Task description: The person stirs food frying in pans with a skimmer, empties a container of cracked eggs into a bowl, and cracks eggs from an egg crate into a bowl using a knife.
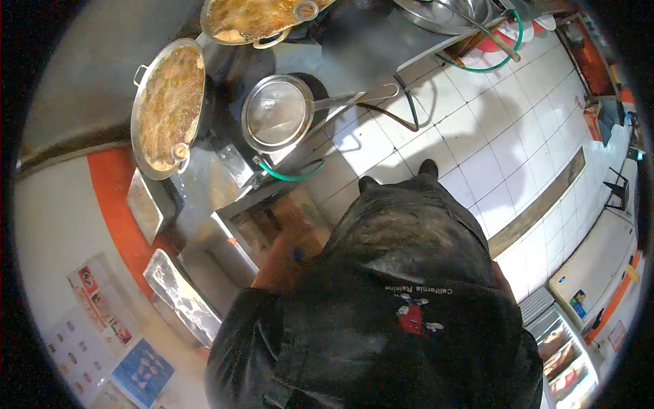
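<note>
My left hand (294, 217) is low at my left side, over an open box or bin (255, 221) below the counter. It is blurred and shaded, so its fingers and anything in them cannot be made out. Only a sliver of my right arm (502, 278) shows beside my dark shirt; the right hand is hidden behind my body. Ahead of the left hand, a round mesh strainer (276, 114) with a long metal handle rests on the stove. Beyond it stands a wide pan of bubbling oil (170, 102), with a small round dial-like piece (180, 151) at its rim.
A second pan of bubbling oil (255, 19) stands at the top. A metal bowl (449, 12) holds a long-handled utensil. Green hoses (289, 177) hang by the counter edge. White floor tiles (470, 136) lie around my feet, and a glass-fronted display case (562, 347) stands at right.
</note>
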Demonstrator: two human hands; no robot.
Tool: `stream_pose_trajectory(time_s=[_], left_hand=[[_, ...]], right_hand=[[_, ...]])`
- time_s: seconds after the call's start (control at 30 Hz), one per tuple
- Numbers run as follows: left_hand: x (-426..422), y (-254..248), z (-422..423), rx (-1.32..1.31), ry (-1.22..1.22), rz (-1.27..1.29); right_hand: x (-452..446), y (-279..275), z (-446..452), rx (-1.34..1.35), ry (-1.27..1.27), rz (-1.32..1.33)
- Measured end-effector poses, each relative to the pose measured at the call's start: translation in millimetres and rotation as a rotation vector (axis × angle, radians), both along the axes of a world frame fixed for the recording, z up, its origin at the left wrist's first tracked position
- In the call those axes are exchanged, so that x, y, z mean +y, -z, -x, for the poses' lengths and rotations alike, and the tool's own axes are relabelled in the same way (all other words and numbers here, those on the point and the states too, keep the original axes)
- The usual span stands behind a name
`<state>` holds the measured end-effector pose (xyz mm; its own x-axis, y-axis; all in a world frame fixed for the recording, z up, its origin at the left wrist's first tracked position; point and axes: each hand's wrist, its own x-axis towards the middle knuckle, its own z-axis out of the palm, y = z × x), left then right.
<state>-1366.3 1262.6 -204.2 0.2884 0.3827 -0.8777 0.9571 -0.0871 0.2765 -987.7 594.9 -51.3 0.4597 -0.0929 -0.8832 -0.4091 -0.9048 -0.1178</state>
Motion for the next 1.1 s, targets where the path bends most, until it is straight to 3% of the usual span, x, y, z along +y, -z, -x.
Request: stream_pose_trajectory(time_s=[0.17,0.3,0.43,0.6,0.67,0.7,0.73,0.77,0.8,0.83,0.9,0.93,0.97,1.03,1.1], left_hand=[[-84.1,-14.7,-11.9,0.049,0.210,0.122],[-112.5,-21.0,-72.3,0.030,0.307,0.125],[-136.7,-35.4,-205.4,-0.077,0.389,0.072],[-227.0,-95.4,-449.9,-0.405,0.436,0.109],[-282.6,-135.5,-545.6,-0.616,0.418,0.239],[-312.3,-160.5,-586.5,-0.697,0.305,0.423],[-342.5,-195.7,-623.5,-0.677,0.091,0.686],[-372.6,-246.8,-657.9,-0.482,-0.215,0.984],[-394.9,-263.8,-678.4,-0.498,-0.155,1.044],[-410.6,-265.3,-695.6,-0.652,0.212,0.847],[-439.3,-262.3,-728.1,-0.717,0.662,0.657],[-451.9,-262.8,-743.6,-0.642,0.760,0.690],[-457.4,-278.4,-756.1,-0.699,0.837,0.641],[-472.8,-281.8,-779.0,-0.843,0.948,0.595],[-482.9,-285.1,-808.8,-0.995,1.046,0.616]], right_hand=[[22.5,8.1,-48.8,-0.089,-0.074,-0.080],[32.4,8.6,-95.4,-0.170,-0.200,-0.174],[63.7,2.3,-159.4,-0.323,-0.421,-0.368],[118.5,-48.4,-267.1,-0.560,-0.734,-0.769],[130.9,-80.3,-307.8,-0.571,-0.725,-0.915],[130.5,-92.8,-323.7,-0.510,-0.614,-0.998],[124.2,-107.9,-338.5,-0.440,-0.463,-1.028],[117.9,-122.8,-353.0,-0.376,-0.302,-1.061],[111.5,-137.7,-367.5,-0.322,-0.139,-1.091],[90.8,-127.7,-380.0,-0.311,-0.016,-1.133],[46.3,-117.4,-404.7,-0.481,-0.178,-1.054],[24.2,-112.4,-417.2,-0.569,-0.252,-1.006],[2.6,-97.9,-431.1,-0.777,-0.532,-0.882],[-24.6,-93.9,-449.1,-0.945,-0.779,-0.648],[-30.0,-113.4,-465.1,-0.908,-0.726,-0.507]])
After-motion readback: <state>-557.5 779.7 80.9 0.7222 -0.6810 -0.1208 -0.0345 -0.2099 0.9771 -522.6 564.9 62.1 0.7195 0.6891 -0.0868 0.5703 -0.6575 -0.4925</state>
